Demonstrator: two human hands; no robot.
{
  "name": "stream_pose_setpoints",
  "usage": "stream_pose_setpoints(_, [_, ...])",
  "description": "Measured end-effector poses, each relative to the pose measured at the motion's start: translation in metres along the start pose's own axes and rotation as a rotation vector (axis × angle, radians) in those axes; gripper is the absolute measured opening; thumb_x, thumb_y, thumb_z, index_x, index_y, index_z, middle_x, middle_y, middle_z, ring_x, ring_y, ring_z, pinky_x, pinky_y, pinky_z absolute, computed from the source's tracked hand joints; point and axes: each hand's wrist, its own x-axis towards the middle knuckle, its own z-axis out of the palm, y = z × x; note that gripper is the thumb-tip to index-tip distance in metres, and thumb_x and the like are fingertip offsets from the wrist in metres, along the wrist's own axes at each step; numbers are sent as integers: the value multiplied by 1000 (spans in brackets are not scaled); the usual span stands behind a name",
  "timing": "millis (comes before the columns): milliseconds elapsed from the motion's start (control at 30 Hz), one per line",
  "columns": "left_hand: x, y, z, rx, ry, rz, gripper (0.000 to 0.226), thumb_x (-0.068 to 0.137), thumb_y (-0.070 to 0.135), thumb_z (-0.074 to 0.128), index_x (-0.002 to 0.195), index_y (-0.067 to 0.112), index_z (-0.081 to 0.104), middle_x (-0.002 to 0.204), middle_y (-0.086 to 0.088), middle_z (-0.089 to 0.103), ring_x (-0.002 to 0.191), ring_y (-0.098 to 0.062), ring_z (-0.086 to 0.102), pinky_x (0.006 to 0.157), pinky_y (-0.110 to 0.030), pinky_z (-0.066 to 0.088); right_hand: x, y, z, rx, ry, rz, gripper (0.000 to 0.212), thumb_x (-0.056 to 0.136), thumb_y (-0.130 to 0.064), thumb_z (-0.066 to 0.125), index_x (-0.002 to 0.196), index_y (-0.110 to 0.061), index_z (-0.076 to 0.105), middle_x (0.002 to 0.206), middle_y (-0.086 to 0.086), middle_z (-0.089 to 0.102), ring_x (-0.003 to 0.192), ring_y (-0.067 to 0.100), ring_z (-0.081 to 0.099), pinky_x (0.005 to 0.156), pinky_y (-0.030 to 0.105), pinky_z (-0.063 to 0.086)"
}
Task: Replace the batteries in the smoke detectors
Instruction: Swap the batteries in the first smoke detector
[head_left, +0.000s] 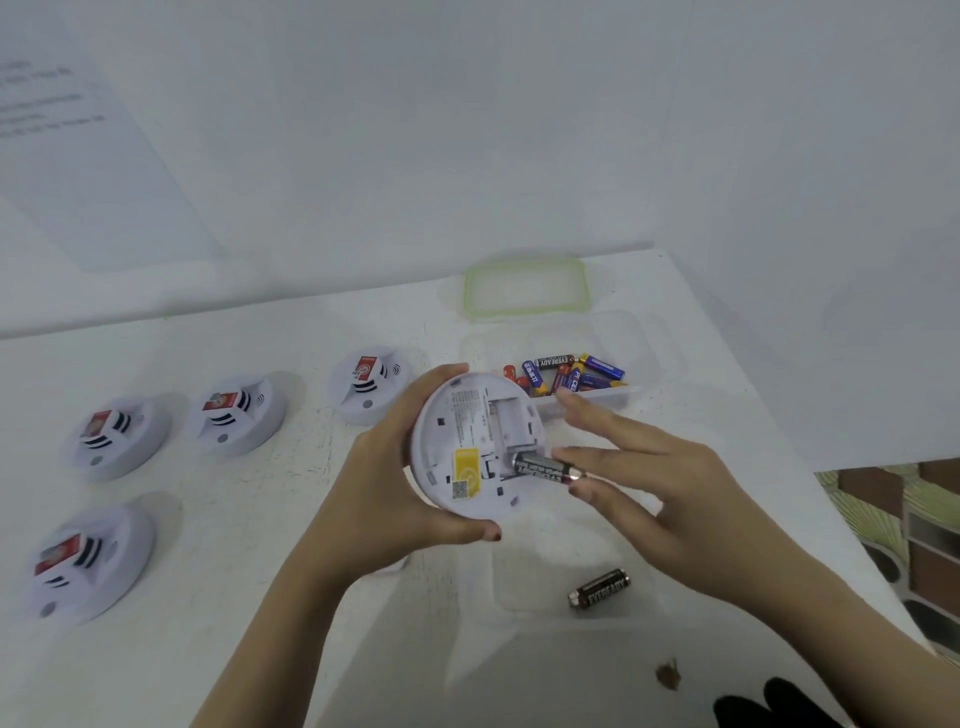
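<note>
Head view — left hand (384, 493) is curling its grip round the rim of an upturned smoke detector (467, 431), holding it over the bench (260, 571). Right hand (675, 493) is pinching a black battery (540, 467) between thumb and finger, its end sitting at the open compartment. A second battery (600, 588) is lying apart, nearer the person.

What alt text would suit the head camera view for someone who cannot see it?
A person's left hand grips an upturned white smoke detector while the right hand pinches a black AA battery at its open battery compartment. On the white table lie four more smoke detectors, a clear tub of mixed batteries and a loose Eveready battery.
</note>
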Motion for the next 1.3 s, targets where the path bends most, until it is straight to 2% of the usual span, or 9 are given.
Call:
stream_pose_setpoints(100, [-1,-2,-6,9,43,-36,104,41,43,86,134,37,39,126,40,46,119,13,46,85,-6,47,-6,0,-12,-22,-114,37,26,89,-38,52,99,-26,73,144,-10,44,130,-1,41,104,15,33])
stream_pose_setpoints(233, [-2,-8,-6,34,53,-45,105,43,23,89,134,35,38,122,47,41,117,15,45,83,-9,50,1,6,-17,-61,-315,118,34,81,-56,48,97,-38,72,143,-19,40,133,-10,29,106,6,18])
stream_pose_setpoints(367, [1,-10,-1,42,73,-40,100,49,17,85,133,36,35,120,48,38,118,14,44,86,-10,49,37,21,-17,-19,-197,138,29,85,-39,56,100,-23,74,106,-13,69,97,-6,58,87,2,35])
stream_pose_setpoints(500, [15,-14,5,53,154,-24,101,52,9,90,129,38,31,120,42,39,115,19,42,82,-1,42,85,44,-15,-102,-212,357,15,88,-18,59,95,-19,73,87,-15,65,79,1,58,70,12,41])
stream_pose_setpoints(667, [39,-23,10,82,226,-7,103,53,0,91,132,25,31,122,25,41,111,20,42,81,0,40,126,69,4,-439,-311,519,18,87,-26,60,95,-14,71,97,-1,68,88,18,61,70,26,43])
stream_pose_setpoints(867, [51,-33,11,101,216,-18,105,53,5,92,134,26,28,125,26,40,113,22,39,84,2,37,139,67,16,-672,-389,527,37,78,-38,72,65,-13,49,62,-1,49,66,21,52,56,24,35])
stream_pose_setpoints(967, [52,-36,10,106,222,-37,105,53,7,93,135,27,29,125,26,40,113,22,39,84,2,37,139,65,18,-704,-409,575,44,80,-39,71,62,-15,39,61,-2,44,54,13,41,48,22,26])
stream_pose_setpoints(1133, [54,-39,7,110,226,-59,107,52,9,93,138,23,31,124,26,41,112,22,41,83,1,40,139,71,23,-708,-385,605,32,81,-24,69,60,-17,46,60,-4,46,51,11,40,45,19,24])
stream_pose_setpoints(1300, [56,-40,6,85,197,-59,105,55,3,91,136,26,28,126,24,38,114,19,40,85,-1,40,135,71,20,-444,-389,620,16,79,-25,69,83,-15,58,85,-2,58,76,17,54,54,23,35])
